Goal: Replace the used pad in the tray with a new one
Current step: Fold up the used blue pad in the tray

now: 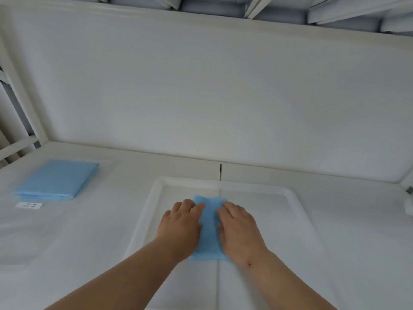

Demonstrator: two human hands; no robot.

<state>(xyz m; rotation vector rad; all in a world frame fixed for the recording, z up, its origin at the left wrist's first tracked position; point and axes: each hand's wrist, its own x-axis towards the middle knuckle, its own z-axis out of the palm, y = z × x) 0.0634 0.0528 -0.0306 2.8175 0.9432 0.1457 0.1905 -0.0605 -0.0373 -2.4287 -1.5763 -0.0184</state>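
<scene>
Two flat palms, left hand [181, 227] and right hand [240, 229], fingers spread, are pressed on a folded blue pad [210, 231] inside the white tray [299, 211].

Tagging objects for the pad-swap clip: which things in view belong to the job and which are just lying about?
Part of the job:
- white tray
- folded blue pad in the tray, under both hands
- left hand and right hand, flat on that pad
- folded blue pad on the table to the left

Just lying about:
- small white label near the left pad
- white object at the right edge, cut off
</scene>
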